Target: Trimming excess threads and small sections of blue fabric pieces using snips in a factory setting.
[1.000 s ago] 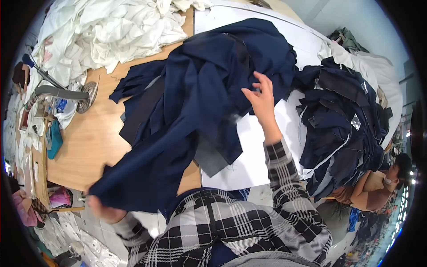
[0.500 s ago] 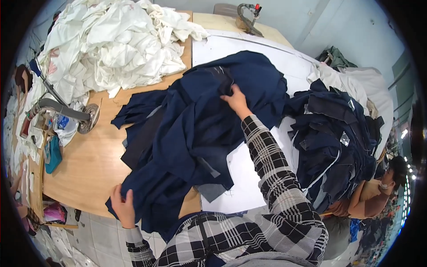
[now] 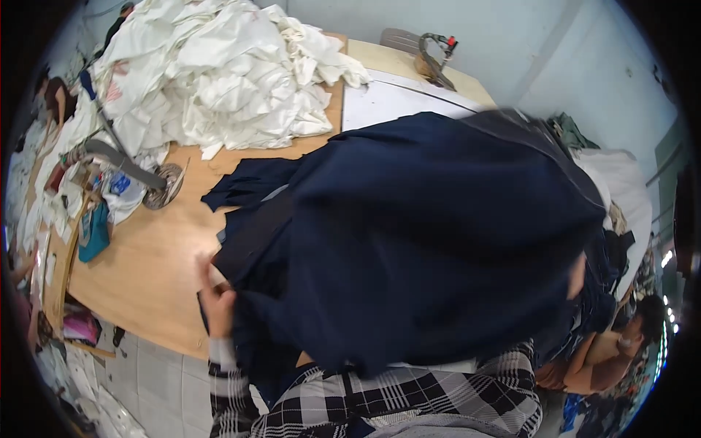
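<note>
A big piece of dark navy cloth (image 3: 431,233) is lifted up and fills the middle of the view. My left hand (image 3: 215,303) grips its lower left edge near the front edge of the wooden table (image 3: 146,270). My right hand (image 3: 577,276) shows only as a small patch at the cloth's right edge, holding it up; the rest of that hand is hidden behind the fabric. More navy pieces (image 3: 241,191) lie on the table under the lifted cloth. My plaid sleeves come in from below.
A heap of white garments (image 3: 219,73) covers the far left of the table. A metal arm with a round base (image 3: 157,186) stands at left, a teal item (image 3: 95,233) beside it. An iron (image 3: 434,55) sits at the far edge. Another person (image 3: 613,350) sits at right.
The navy cloth, which lay spread on the table, has been lifted toward me and now hides most of the table. My right hand moved from the cloth's far side to its right edge.
</note>
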`<state>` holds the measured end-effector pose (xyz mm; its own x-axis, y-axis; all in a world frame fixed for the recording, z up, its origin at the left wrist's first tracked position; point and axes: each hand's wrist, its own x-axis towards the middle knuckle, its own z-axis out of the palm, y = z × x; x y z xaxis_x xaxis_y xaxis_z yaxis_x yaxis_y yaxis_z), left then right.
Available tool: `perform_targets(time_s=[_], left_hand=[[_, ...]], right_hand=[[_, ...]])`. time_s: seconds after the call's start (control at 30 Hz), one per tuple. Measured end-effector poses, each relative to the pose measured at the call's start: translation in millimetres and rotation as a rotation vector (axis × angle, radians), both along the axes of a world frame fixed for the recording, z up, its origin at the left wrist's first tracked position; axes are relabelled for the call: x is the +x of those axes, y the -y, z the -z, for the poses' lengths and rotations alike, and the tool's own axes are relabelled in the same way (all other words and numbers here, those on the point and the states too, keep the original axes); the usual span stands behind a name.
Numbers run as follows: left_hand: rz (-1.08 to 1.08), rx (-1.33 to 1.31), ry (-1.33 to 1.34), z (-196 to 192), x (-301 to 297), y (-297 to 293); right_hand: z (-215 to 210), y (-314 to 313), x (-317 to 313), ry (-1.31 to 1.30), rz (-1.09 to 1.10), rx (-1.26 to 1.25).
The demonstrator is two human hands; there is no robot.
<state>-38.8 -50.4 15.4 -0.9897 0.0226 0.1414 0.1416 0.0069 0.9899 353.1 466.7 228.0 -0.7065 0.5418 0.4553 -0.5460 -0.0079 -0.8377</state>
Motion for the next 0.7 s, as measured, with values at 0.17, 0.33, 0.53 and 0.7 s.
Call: perform_targets(time_s=[0.17, 0.33, 0.53, 0.7], left_hand=[[0.643, 0.052, 0.499, -92, 37, -150], [1.276, 0.098, 0.164, 1, 78, -107], [0.756, 0.400, 0.340, -81, -3, -128], [0.606, 0.087, 0.055, -122, -90, -215]], right_hand=[[-91, 78, -275, 0.021, 0.306, 0.178], [-64, 33, -253, -0.061, 0.685, 0.590], [-121, -3, -387, -0.177, 0.194, 0.108], [-108, -119, -463, -0.011, 0.410, 0.028]])
